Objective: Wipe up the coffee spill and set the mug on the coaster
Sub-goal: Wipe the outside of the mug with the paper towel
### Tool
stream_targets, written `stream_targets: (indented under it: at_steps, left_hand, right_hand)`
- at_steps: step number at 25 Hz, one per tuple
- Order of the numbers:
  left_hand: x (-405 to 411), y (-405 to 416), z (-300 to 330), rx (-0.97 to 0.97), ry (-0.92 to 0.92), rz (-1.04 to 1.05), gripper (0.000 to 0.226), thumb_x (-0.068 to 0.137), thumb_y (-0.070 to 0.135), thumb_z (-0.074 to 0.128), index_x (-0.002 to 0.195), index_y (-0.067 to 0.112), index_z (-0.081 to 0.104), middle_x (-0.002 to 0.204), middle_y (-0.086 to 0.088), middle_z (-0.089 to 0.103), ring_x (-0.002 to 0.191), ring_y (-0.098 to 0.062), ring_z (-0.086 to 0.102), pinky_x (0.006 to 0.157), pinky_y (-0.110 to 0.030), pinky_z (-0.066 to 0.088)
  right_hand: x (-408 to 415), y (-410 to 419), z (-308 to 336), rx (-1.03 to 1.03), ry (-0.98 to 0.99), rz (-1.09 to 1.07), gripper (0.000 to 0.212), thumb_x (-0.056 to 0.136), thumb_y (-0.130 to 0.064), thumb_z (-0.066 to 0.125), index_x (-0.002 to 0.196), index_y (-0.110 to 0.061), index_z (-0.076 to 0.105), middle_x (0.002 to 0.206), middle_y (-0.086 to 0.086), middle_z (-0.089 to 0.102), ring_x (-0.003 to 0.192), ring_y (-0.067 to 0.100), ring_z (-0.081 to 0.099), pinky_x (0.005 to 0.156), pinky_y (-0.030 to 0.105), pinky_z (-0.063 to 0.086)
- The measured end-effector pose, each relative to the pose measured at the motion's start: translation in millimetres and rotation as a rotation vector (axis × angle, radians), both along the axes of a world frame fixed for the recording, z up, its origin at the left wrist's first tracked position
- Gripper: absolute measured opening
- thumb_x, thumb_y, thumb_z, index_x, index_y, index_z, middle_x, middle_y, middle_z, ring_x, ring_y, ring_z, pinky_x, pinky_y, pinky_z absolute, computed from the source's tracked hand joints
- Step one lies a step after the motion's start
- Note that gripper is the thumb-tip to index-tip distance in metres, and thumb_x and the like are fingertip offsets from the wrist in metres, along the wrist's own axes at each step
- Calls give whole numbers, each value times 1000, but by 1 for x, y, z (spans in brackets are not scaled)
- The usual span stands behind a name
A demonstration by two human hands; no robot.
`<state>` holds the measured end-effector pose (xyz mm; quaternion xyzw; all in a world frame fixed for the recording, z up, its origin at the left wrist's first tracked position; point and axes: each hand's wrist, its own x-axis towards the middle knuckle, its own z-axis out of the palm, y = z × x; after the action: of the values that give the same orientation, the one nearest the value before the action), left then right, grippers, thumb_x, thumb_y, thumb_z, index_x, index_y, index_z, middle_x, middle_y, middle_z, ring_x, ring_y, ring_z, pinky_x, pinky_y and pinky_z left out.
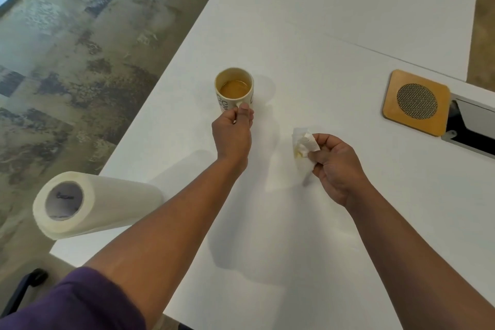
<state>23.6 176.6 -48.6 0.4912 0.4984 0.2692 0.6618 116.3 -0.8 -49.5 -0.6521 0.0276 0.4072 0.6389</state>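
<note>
A cream mug (233, 87) with dark lettering stands upright on the white table (308, 48), partly filled with light brown coffee. My left hand (232, 132) grips its handle from the near side. My right hand (336, 166) holds a crumpled white paper towel (304, 149) with a yellowish stain, just above the table to the right of the mug. A square wooden coaster (416, 102) with a round mesh centre lies far right. I see no coffee on the table top.
A paper towel roll (88, 203) lies on its side at the table's near left corner. A cable hatch (474, 126) sits right of the coaster. The table's left edge drops to patterned carpet (67, 61).
</note>
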Motion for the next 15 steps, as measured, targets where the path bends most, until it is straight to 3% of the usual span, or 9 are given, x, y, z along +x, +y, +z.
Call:
stream_targets:
  at_steps: [6,9,12,15]
  left_hand:
    - [-19,10,16,39,-89,69,19,100,28,64,96,16,77,94,-3,78,98,-19,74,96,-36,59]
    - [-36,16,25,84,-89,88,18,100,29,63,96,19,78,94,-2,79,97,-19,75,95,-35,59]
    - [-53,21,28,101,-87,108,17,99,30,63,91,25,78,92,0,80,97,-19,75,94,-36,59]
    - [-67,24,26,104,-76,133,18,99,30,63,91,26,78,92,1,80,98,-18,75,96,-37,59]
  right_hand:
    - [9,39,8,-50,-113,-18,31,88,8,57,94,-20,70,91,-1,77,85,16,72,82,41,58]
    - [13,71,10,-260,-520,82,30,90,-5,55,97,-30,69,95,-9,76,87,14,69,72,30,54]
    - [17,104,1,-453,-969,265,39,91,-5,48,119,-23,68,110,-3,74,95,19,66,78,25,46]
    - [21,130,-17,-628,-1092,348,45,89,-4,44,127,-16,66,112,13,73,102,34,64,76,29,41]
